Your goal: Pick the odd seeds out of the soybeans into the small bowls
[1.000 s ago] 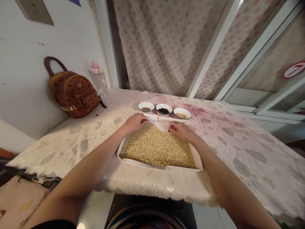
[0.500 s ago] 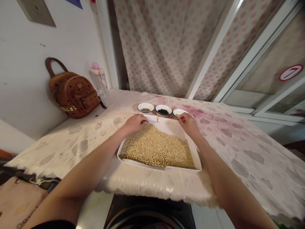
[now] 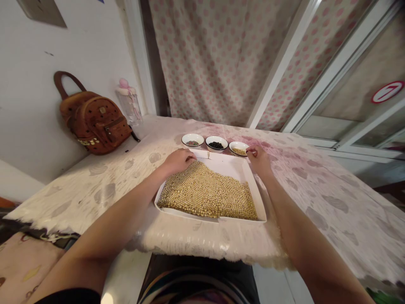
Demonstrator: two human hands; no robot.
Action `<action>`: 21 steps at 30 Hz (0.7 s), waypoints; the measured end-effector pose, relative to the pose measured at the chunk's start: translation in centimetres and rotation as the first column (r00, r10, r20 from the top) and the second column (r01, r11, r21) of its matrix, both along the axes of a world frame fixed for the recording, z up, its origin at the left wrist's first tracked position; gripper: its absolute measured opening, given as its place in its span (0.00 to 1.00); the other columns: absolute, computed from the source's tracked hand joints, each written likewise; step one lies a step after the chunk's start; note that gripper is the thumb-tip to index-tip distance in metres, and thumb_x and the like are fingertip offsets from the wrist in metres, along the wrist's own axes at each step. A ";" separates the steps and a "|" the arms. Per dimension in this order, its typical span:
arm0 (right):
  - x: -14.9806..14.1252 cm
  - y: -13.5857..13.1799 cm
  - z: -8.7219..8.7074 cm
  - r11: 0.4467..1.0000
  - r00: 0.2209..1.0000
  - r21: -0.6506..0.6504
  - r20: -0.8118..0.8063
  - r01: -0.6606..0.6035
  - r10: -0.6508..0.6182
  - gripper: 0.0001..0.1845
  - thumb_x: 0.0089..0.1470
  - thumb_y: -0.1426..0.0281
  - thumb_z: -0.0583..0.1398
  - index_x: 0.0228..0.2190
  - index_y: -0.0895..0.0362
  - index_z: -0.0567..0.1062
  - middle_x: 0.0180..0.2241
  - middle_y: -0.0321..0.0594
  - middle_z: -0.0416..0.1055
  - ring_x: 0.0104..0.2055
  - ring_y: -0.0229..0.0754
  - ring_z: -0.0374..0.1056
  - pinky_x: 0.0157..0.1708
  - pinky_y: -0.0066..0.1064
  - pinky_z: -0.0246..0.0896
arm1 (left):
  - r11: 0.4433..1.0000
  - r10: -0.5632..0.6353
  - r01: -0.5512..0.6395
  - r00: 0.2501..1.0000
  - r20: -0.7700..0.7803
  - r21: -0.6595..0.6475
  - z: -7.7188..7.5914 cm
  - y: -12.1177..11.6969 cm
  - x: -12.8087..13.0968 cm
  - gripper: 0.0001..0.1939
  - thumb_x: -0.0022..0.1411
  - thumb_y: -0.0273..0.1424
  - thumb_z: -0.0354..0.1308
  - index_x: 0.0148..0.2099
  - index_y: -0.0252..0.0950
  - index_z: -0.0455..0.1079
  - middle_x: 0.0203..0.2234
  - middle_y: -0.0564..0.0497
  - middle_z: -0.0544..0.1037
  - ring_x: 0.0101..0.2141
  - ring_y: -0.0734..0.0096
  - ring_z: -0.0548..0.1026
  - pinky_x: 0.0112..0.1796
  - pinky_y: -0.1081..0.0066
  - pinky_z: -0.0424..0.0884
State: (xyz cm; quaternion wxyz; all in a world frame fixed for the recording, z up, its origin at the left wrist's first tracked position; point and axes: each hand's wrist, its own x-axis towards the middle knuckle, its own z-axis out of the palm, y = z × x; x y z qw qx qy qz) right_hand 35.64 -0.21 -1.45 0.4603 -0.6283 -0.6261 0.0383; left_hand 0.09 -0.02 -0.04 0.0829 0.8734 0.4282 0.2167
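A shallow white box (image 3: 234, 161) on the table holds a broad heap of pale yellow beans (image 3: 209, 192), with its back right floor showing bare. My left hand (image 3: 179, 161) is closed over the box's back left edge, its fingertips curled down by the beans. Beyond the box stand three small white bowls with dark rims. Coloured beans lie in the left bowl (image 3: 192, 137), black ones in the middle bowl (image 3: 216, 139), and yellowish pieces in the right bowl (image 3: 233, 145). At the right bowl's right rim, my right hand (image 3: 260, 160) has its thumb and fingers pinched together on the edge.
A patterned cloth covers the table (image 3: 303, 185). Against the wall at the back left lean a brown backpack (image 3: 103, 122) and a clear bottle (image 3: 131, 105) with a pink top. A dotted curtain (image 3: 215, 63) and framed glass panels stand behind the table.
My right hand has moved right, from the front of the right bowl to its right rim, uncovering the bowl's contents. My left hand stays on the box edge. The view has shifted slightly.
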 end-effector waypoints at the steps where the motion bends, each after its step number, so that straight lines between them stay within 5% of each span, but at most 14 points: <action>1: -0.5 -0.5 0.6 1.000 1.000 -0.002 0.002 -0.023 0.023 0.09 0.49 0.64 0.57 0.32 0.54 0.74 0.32 0.41 0.75 0.29 0.42 0.67 0.36 0.37 0.63 | 1.000 0.000 0.000 1.000 0.000 -0.001 -0.1 0.1 0.0 0.13 0.64 0.30 0.53 0.43 0.42 0.79 0.40 0.49 0.82 0.41 0.64 0.76 0.44 0.64 0.72; 4: -2.1 -2.0 1.9 0.960 0.970 -0.143 0.012 -0.239 0.244 0.08 0.49 0.65 0.58 0.31 0.54 0.74 0.29 0.39 0.74 0.29 0.42 0.67 0.32 0.35 0.61 | 1.000 -0.003 0.003 1.000 -0.005 -0.002 -0.3 0.3 -0.1 0.13 0.64 0.31 0.52 0.44 0.41 0.79 0.41 0.48 0.82 0.41 0.63 0.76 0.44 0.64 0.71; 7: -3.5 -3.3 2.5 0.804 0.866 -0.384 0.020 -0.454 0.499 0.06 0.49 0.67 0.58 0.31 0.54 0.74 0.29 0.39 0.74 0.31 0.42 0.67 0.32 0.34 0.61 | 1.000 -0.006 0.006 1.000 -0.010 -0.004 -0.4 0.4 -0.1 0.14 0.65 0.30 0.52 0.44 0.41 0.79 0.41 0.48 0.82 0.42 0.63 0.76 0.45 0.63 0.71; 10: -4.2 -4.0 2.6 0.707 0.806 -0.513 0.051 -0.486 0.590 0.04 0.48 0.69 0.59 0.30 0.53 0.73 0.29 0.39 0.74 0.31 0.41 0.67 0.32 0.35 0.61 | 1.000 -0.007 0.007 1.000 -0.012 -0.003 -0.3 0.3 -0.2 0.13 0.64 0.30 0.53 0.44 0.41 0.79 0.40 0.48 0.82 0.41 0.63 0.76 0.45 0.63 0.71; 17: -4.3 -4.3 2.8 0.672 0.781 -0.601 0.122 -0.433 0.613 0.01 0.49 0.71 0.60 0.28 0.53 0.73 0.28 0.38 0.74 0.29 0.42 0.67 0.28 0.34 0.59 | 1.000 -0.006 0.006 1.000 0.000 -0.003 -0.1 0.2 -0.1 0.13 0.65 0.29 0.53 0.44 0.40 0.79 0.40 0.48 0.82 0.42 0.63 0.76 0.45 0.63 0.71; 21: -4.4 -4.2 2.6 0.735 0.820 -0.559 0.159 -0.384 0.550 0.02 0.49 0.73 0.59 0.27 0.53 0.72 0.29 0.39 0.75 0.31 0.42 0.69 0.31 0.34 0.61 | 1.000 -0.004 0.004 1.000 -0.002 0.000 -0.1 0.2 -0.1 0.12 0.64 0.29 0.53 0.43 0.40 0.79 0.40 0.48 0.82 0.42 0.62 0.76 0.45 0.63 0.71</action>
